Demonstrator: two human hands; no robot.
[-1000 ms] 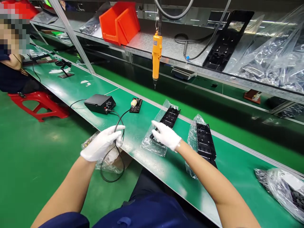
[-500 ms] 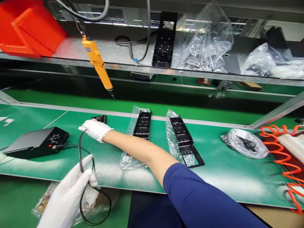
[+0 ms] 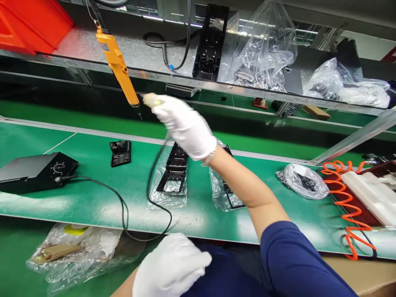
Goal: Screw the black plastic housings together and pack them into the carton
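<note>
My right hand (image 3: 187, 126), white-gloved and blurred, is raised above the bench and closed around a soldering iron (image 3: 158, 102). Its thin tip points left, close in view to a hanging yellow electric screwdriver (image 3: 119, 68). From the hand a black cable (image 3: 151, 173) loops over the bench edge and back to the black soldering station (image 3: 40, 171). My left hand (image 3: 170, 264), also gloved, rests low in front of my body, fingers loosely curled with nothing visible in them. Behind my right arm lie two black frames (image 3: 176, 165) on clear plastic bags. A small black iron stand (image 3: 120, 153) is at left.
A metal shelf (image 3: 173, 76) runs above the bench, bearing a red bin (image 3: 31, 24), another black frame (image 3: 210, 45) and clear bags (image 3: 262, 57). At right are a bagged coil (image 3: 303, 181) and an orange spiral hose (image 3: 343, 202). Plastic bags (image 3: 80, 251) lie below the front edge.
My right hand has lifted the soldering iron from the stand, moving up and right. My left hand has let go of the cable and moved right, down towards my body.
</note>
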